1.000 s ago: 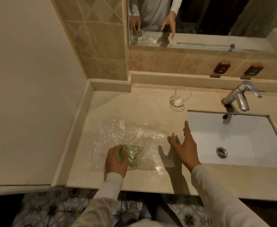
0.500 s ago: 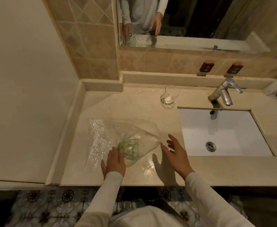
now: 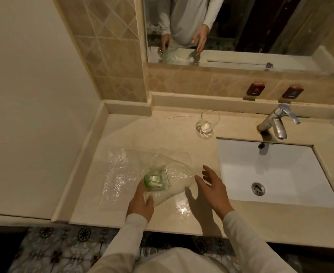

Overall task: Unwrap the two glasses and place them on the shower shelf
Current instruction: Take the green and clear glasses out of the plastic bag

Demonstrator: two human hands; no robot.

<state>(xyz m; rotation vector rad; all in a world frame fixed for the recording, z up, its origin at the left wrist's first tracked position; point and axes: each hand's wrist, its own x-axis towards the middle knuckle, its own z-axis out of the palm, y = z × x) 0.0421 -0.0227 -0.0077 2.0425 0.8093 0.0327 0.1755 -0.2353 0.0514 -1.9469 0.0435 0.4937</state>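
A green-tinted glass point(image 3: 156, 180) lies on its side on the counter, with clear bubble wrap point(image 3: 118, 174) spread beneath it and loosely folded over it. My left hand point(image 3: 140, 201) grips the glass at its near end through the wrap. To the right of the wrap my right hand point(image 3: 211, 190) hovers with spread fingers, holding nothing. A second, clear glass point(image 3: 206, 125) stands upright and unwrapped at the back of the counter, left of the tap.
The beige stone counter point(image 3: 122, 134) ends at a raised lip on the left. A white sink point(image 3: 270, 170) with a chrome tap point(image 3: 276, 123) lies to the right. A mirror point(image 3: 241, 26) hangs above, and patterned floor tiles point(image 3: 63, 243) show below the counter edge.
The wrap has folded up and over the green glass, which now sits a little further from the counter's front edge. My right hand has come closer to the wrap's right edge.
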